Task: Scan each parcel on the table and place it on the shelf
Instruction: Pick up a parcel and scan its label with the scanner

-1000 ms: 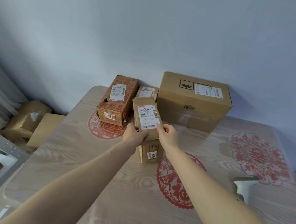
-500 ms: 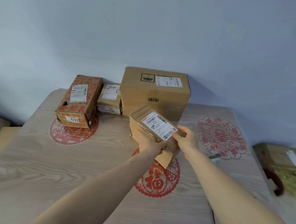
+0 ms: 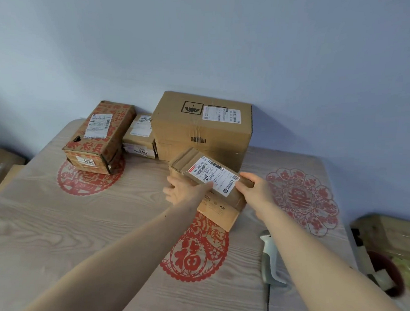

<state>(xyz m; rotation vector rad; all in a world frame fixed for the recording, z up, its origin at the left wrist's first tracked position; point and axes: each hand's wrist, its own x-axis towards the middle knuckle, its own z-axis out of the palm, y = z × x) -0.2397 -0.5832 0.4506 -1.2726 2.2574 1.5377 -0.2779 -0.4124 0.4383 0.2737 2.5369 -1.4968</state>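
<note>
Here my left hand [image 3: 182, 192] and my right hand [image 3: 254, 190] hold a small brown parcel [image 3: 209, 186] between them, tilted, with its white shipping label [image 3: 213, 174] facing up toward me. The fingers of my left hand are curled around the parcel's near left end, thumb lying along the label's edge; the fingers of my right hand are wrapped on its right end. Whether its lower near corner touches the wood-grain surface [image 3: 77, 220] I cannot tell; it lies just above a red paper-cut print [image 3: 194, 254].

Behind the parcel, against the blue wall, stands a large brown box [image 3: 200, 129] with an umbrella mark and a label on top. To its left sits a small box marked 5144 [image 3: 139, 140], touching it, and further left a red-printed box marked 4068 [image 3: 98, 135] on another red print. A white handheld scanner [image 3: 271, 258] lies on the surface just beside my right forearm, partly hidden by it. A round red floral print [image 3: 301, 198] shows at the right of the surface.
</note>
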